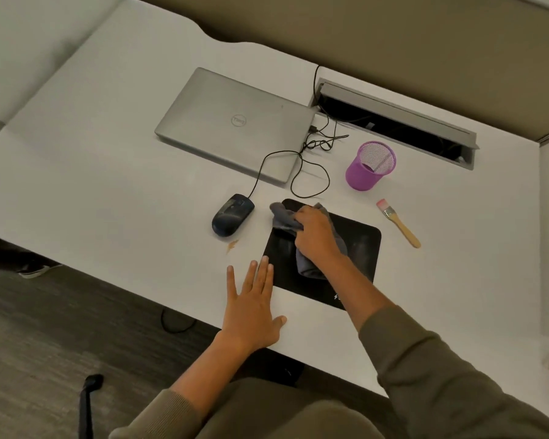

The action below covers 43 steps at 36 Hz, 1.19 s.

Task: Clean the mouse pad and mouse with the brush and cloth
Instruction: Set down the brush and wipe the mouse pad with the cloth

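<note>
1. right hand (316, 231) on the mouse pad (363, 245), fingers curled round a bunched grey cloth (284, 218); one end of the cloth sticks out past the fingertips over the pad's far left corner, the other trails back under the wrist.
2. left hand (251, 308) flat on the white desk (108, 185), fingers straight and spread, holding nothing; two fingertips touch or just overlap the pad's near left edge, seemingly to steady it.
3. mouse (232, 214) off the pad, on the desk beyond the left hand's fingertips and to the left of the right hand's knuckles, its cable (268, 161) running away to a closed laptop (235, 123).
4. brush (398, 222) lying idle on the desk to the right of the right hand, past the pad's right edge, bristles pointing away; a purple mesh cup (370, 166) stands beyond it.
5. handling, as a judgement: cloth soft and limp, so best gathered into a wad in the palm; pad thin, flexible and likely to creep under a wipe, so press it down near an edge; mouse light, hard and smooth, best taken by its sides with slack left in the cable; brush light and stiff, best taken by the wooden handle.
6. small brown smear (232, 246) on the desk, between the mouse and the left hand's fingertips.
</note>
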Tool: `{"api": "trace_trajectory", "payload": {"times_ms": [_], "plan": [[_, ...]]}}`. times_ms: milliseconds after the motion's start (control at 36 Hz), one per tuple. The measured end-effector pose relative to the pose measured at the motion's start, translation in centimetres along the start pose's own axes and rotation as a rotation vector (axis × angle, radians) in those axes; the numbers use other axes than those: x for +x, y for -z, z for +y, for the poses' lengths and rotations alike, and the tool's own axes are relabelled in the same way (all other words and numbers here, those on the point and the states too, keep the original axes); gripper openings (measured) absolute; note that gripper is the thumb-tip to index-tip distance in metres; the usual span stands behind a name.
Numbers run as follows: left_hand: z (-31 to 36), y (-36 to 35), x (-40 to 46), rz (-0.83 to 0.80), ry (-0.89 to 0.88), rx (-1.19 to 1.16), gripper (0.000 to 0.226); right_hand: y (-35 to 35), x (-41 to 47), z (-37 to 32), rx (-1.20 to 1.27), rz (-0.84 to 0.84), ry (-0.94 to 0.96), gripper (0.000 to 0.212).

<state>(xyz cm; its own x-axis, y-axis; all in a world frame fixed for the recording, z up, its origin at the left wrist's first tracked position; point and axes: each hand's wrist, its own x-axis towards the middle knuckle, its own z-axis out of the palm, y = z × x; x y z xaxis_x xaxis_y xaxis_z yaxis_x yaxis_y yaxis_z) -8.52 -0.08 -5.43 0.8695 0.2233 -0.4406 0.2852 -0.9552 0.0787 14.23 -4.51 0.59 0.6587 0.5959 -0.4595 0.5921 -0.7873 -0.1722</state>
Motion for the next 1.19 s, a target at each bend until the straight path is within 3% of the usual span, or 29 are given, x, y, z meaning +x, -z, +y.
{"api": "trace_trajectory", "payload": {"times_ms": [83, 194, 278, 333, 389, 417, 528, 583, 639, 722, 833, 917, 1000, 1083, 1139, 1194], "plan": [[0.0, 0.1, 0.0, -0.009, -0.002, 0.003, 0.111, -0.7, 0.1, -1.1, -0.224, -0.294, 0.056, 0.041], [0.0, 0.4, -0.1, -0.017, -0.008, 0.008, 0.11, -2.8, -2.3, -0.7, -0.279, -0.361, 0.088, 0.032], [-0.2, 0.5, -0.1, -0.02, -0.018, -0.013, 0.11, -1.8, -3.0, 0.8, -0.006, -0.238, -0.005, 0.018], [-0.2, 0.3, -0.1, -0.009, -0.019, -0.023, 0.111, -0.5, -2.6, 1.6, 0.225, -0.02, -0.061, 0.016], [-0.2, 0.2, -0.1, -0.004, -0.019, -0.027, 0.112, 0.1, -2.0, 1.3, 0.295, 0.142, -0.092, 0.01], [-0.2, 0.1, -0.1, -0.003, -0.018, -0.026, 0.113, 0.1, -1.6, 0.8, 0.256, 0.137, -0.106, 0.01], [-0.3, -0.1, 0.1, -0.006, -0.015, -0.005, 0.115, -0.5, 0.4, -1.0, -0.066, -0.215, -0.138, 0.042], [-0.3, -0.1, 0.2, -0.016, -0.012, -0.001, 0.115, -1.1, 0.5, -1.5, -0.165, -0.316, -0.113, 0.048], [-0.2, 0.0, 0.2, -0.029, -0.011, 0.005, 0.116, -2.3, -0.4, -1.7, -0.234, -0.337, -0.099, 0.044], [-0.2, 0.1, 0.2, -0.031, -0.011, 0.012, 0.116, -3.0, -1.8, -1.5, -0.263, -0.349, -0.082, 0.018], [-0.3, 0.0, 0.2, -0.019, -0.019, -0.005, 0.116, -1.3, -1.1, 0.5, -0.026, -0.095, -0.105, 0.008], [-0.2, 0.0, 0.2, -0.022, -0.011, -0.002, 0.118, -0.1, 0.3, 0.7, 0.014, 0.058, -0.132, 0.021], [-0.2, 0.1, 0.2, -0.021, -0.009, 0.006, 0.119, -0.4, 1.5, -0.2, -0.194, -0.147, -0.119, 0.048], [-0.2, 0.1, 0.2, -0.024, -0.009, 0.006, 0.119, -1.6, 1.5, -0.7, -0.253, -0.294, -0.076, 0.059], [-0.2, 0.3, 0.2, -0.041, -0.01, 0.01, 0.119, -2.8, 0.6, -0.9, -0.258, -0.352, -0.082, 0.058], [-0.2, 0.3, 0.2, -0.041, -0.009, 0.018, 0.119, -3.6, -0.5, -0.9, -0.286, -0.354, -0.086, 0.04]]}}
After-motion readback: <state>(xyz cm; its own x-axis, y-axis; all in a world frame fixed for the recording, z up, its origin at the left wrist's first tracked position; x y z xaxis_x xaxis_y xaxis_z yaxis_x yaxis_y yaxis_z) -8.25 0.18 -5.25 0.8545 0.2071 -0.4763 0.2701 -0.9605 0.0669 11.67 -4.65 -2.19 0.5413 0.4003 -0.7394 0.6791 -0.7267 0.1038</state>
